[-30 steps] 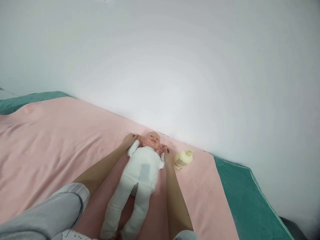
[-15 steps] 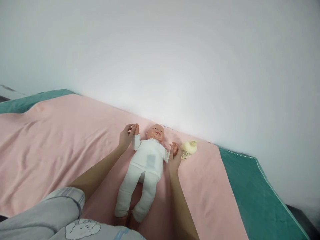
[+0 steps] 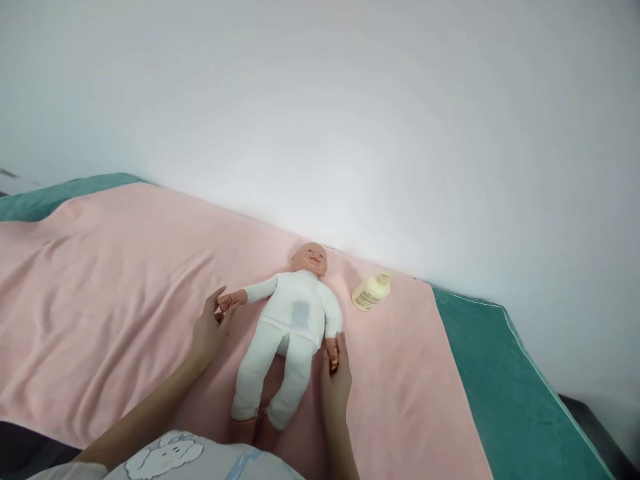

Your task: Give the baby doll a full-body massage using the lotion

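A baby doll (image 3: 294, 307) in a white cloth suit lies face up on the pink blanket (image 3: 410, 373), its head toward the wall. My left hand (image 3: 209, 328) is closed around the doll's hand on the left, and that arm stretches out sideways. On the other side my right hand (image 3: 337, 380) grips the doll's other hand, low beside its hip. Just right of the doll's shoulder stands a pale yellow bottle (image 3: 371, 292) with printed text, touching neither hand.
A green cover (image 3: 515, 380) shows beyond the blanket at the right and at the far left. The white wall (image 3: 330, 133) rises directly behind the doll's head. Dark edges show at the lower left and right.
Both doll arms have come down from beside its head: the left one now points outward, the right one lies along its side. My hands moved with them, toward me.
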Motion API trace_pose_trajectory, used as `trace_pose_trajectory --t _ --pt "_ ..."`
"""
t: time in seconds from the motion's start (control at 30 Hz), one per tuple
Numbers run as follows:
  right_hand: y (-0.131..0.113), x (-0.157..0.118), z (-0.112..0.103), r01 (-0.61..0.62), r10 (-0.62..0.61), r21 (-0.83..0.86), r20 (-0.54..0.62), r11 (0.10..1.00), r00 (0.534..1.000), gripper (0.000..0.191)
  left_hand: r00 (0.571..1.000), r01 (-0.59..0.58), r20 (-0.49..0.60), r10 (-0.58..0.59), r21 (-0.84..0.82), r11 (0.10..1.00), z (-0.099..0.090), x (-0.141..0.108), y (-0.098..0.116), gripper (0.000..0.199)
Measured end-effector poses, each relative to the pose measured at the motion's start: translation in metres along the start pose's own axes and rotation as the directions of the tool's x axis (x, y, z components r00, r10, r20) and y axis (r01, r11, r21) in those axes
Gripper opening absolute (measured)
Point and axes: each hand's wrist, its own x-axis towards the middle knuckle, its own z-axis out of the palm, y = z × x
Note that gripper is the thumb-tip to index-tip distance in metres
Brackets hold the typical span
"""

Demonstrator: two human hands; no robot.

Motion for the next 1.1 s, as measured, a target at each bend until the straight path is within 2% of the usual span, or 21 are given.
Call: trace_pose_trajectory --t 0.1,0.2,0.33,0.47,0.6,0.73,0.83,0.93,1.03,1.1 --pt "0.005 -0.012 0.003 0.029 -0.025 -0.079 0.051 0.996 0.998 0.062 0.993 0.023 0.110 -0.037 0.128 0.991 -0.007 -0.004 -0.006 0.058" --pt "0.006 -0.014 0.005 0.062 -0.054 -0.118 0.074 0.991 0.996 0.063 0.982 -0.004 0.185 -0.040 0.230 0.973 -0.010 -0.008 -0.007 0.056" --pt "0.006 -0.013 0.005 0.079 -0.072 -0.122 0.060 0.989 0.996 0.065 0.962 -0.062 0.273 -0.016 0.275 0.960 -0.008 -0.016 -0.002 0.051" --pt "0.007 -0.012 0.005 0.048 -0.042 -0.100 0.064 0.994 0.997 0.064 0.957 -0.095 0.288 0.026 0.229 0.969 -0.003 -0.022 0.008 0.042" --pt "0.008 -0.013 0.006 0.021 -0.016 -0.061 0.083 0.998 0.996 0.063 0.964 -0.101 0.262 0.047 0.197 0.975 0.003 -0.024 0.008 0.039" --pt "0.007 -0.012 0.004 0.010 -0.008 -0.024 0.046 1.000 0.999 0.063 0.968 -0.083 0.250 0.040 0.163 0.983 0.001 -0.022 0.002 0.053" --pt "-0.001 -0.005 -0.001 -0.018 0.017 0.038 0.034 0.999 0.999 0.061 0.955 0.031 0.296 -0.031 0.005 1.000 -0.006 -0.018 0.006 0.069" --pt "-0.015 0.013 -0.007 -0.027 0.031 0.157 -0.029 0.987 0.999 0.061 0.952 0.107 0.302 -0.048 -0.180 0.978 -0.014 -0.007 0.022 0.073" --pt "-0.030 0.041 -0.009 0.060 -0.028 0.243 -0.133 0.968 0.991 0.057 0.974 0.062 0.226 -0.014 -0.208 0.976 -0.019 0.012 0.047 0.069" --pt "-0.040 0.064 -0.007 0.142 -0.100 0.271 -0.161 0.952 0.982 0.056 0.983 0.009 0.179 0.032 -0.221 0.975 -0.017 0.030 0.062 0.065"
